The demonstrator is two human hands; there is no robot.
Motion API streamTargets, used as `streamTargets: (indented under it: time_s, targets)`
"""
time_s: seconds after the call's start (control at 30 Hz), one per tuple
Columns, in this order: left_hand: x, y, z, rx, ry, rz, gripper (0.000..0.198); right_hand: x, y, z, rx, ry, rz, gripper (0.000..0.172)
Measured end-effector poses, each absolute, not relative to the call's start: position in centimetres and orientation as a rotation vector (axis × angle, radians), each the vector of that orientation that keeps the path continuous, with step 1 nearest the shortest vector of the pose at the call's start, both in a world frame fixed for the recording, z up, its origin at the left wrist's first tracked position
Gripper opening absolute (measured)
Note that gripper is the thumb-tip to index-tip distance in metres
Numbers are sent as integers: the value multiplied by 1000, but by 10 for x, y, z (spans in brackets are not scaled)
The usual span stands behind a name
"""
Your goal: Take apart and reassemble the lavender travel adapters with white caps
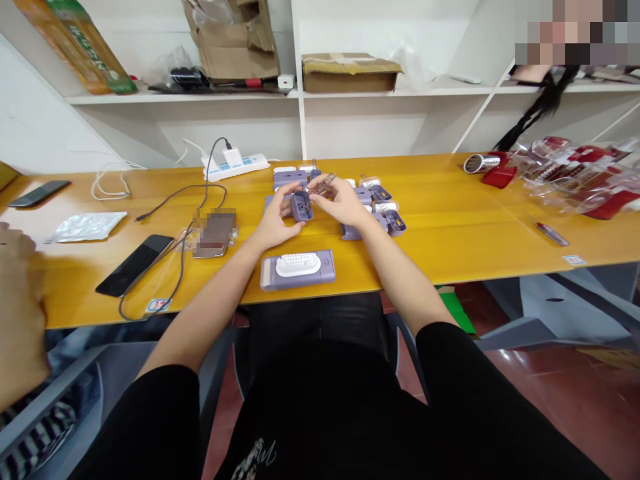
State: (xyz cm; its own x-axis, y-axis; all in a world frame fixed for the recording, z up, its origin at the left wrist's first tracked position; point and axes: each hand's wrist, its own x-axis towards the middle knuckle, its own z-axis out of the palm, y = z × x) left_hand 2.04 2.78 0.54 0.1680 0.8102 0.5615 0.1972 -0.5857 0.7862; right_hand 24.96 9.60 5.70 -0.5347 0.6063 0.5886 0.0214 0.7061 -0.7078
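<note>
My left hand (pixel 277 220) is closed around a small purple plastic case (pixel 301 206), held upright over the yellow table (pixel 450 220). My right hand (pixel 341 200) pinches a small clear part (pixel 324 183) just above and to the right of that case. Near the table's front edge, below both hands, lies a purple flat box with a white brush insert (pixel 297 269). Several more purple cases and white-capped parts (pixel 383 207) lie behind and to the right of my hands.
A black phone (pixel 135 264), a blurred small device (pixel 215 232) and cables lie to the left, with a white power strip (pixel 235 165) behind. Red items in clear packaging (pixel 575 177) fill the right side. Another person's hand (pixel 17 313) is at the left edge.
</note>
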Motion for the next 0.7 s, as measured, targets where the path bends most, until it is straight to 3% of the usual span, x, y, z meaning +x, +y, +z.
streamTargets:
  time_s: [0.33,0.53,0.7]
  targets:
    - [22,24,5,1755,896,1412,111,248,99,51,-399,-2011,830,55]
    - [19,32,-1,1720,854,1399,116,244,94,51,-379,-2047,777,43]
    - [16,38,-9,1584,834,1380,104,241,90,50,-360,-2081,697,29]
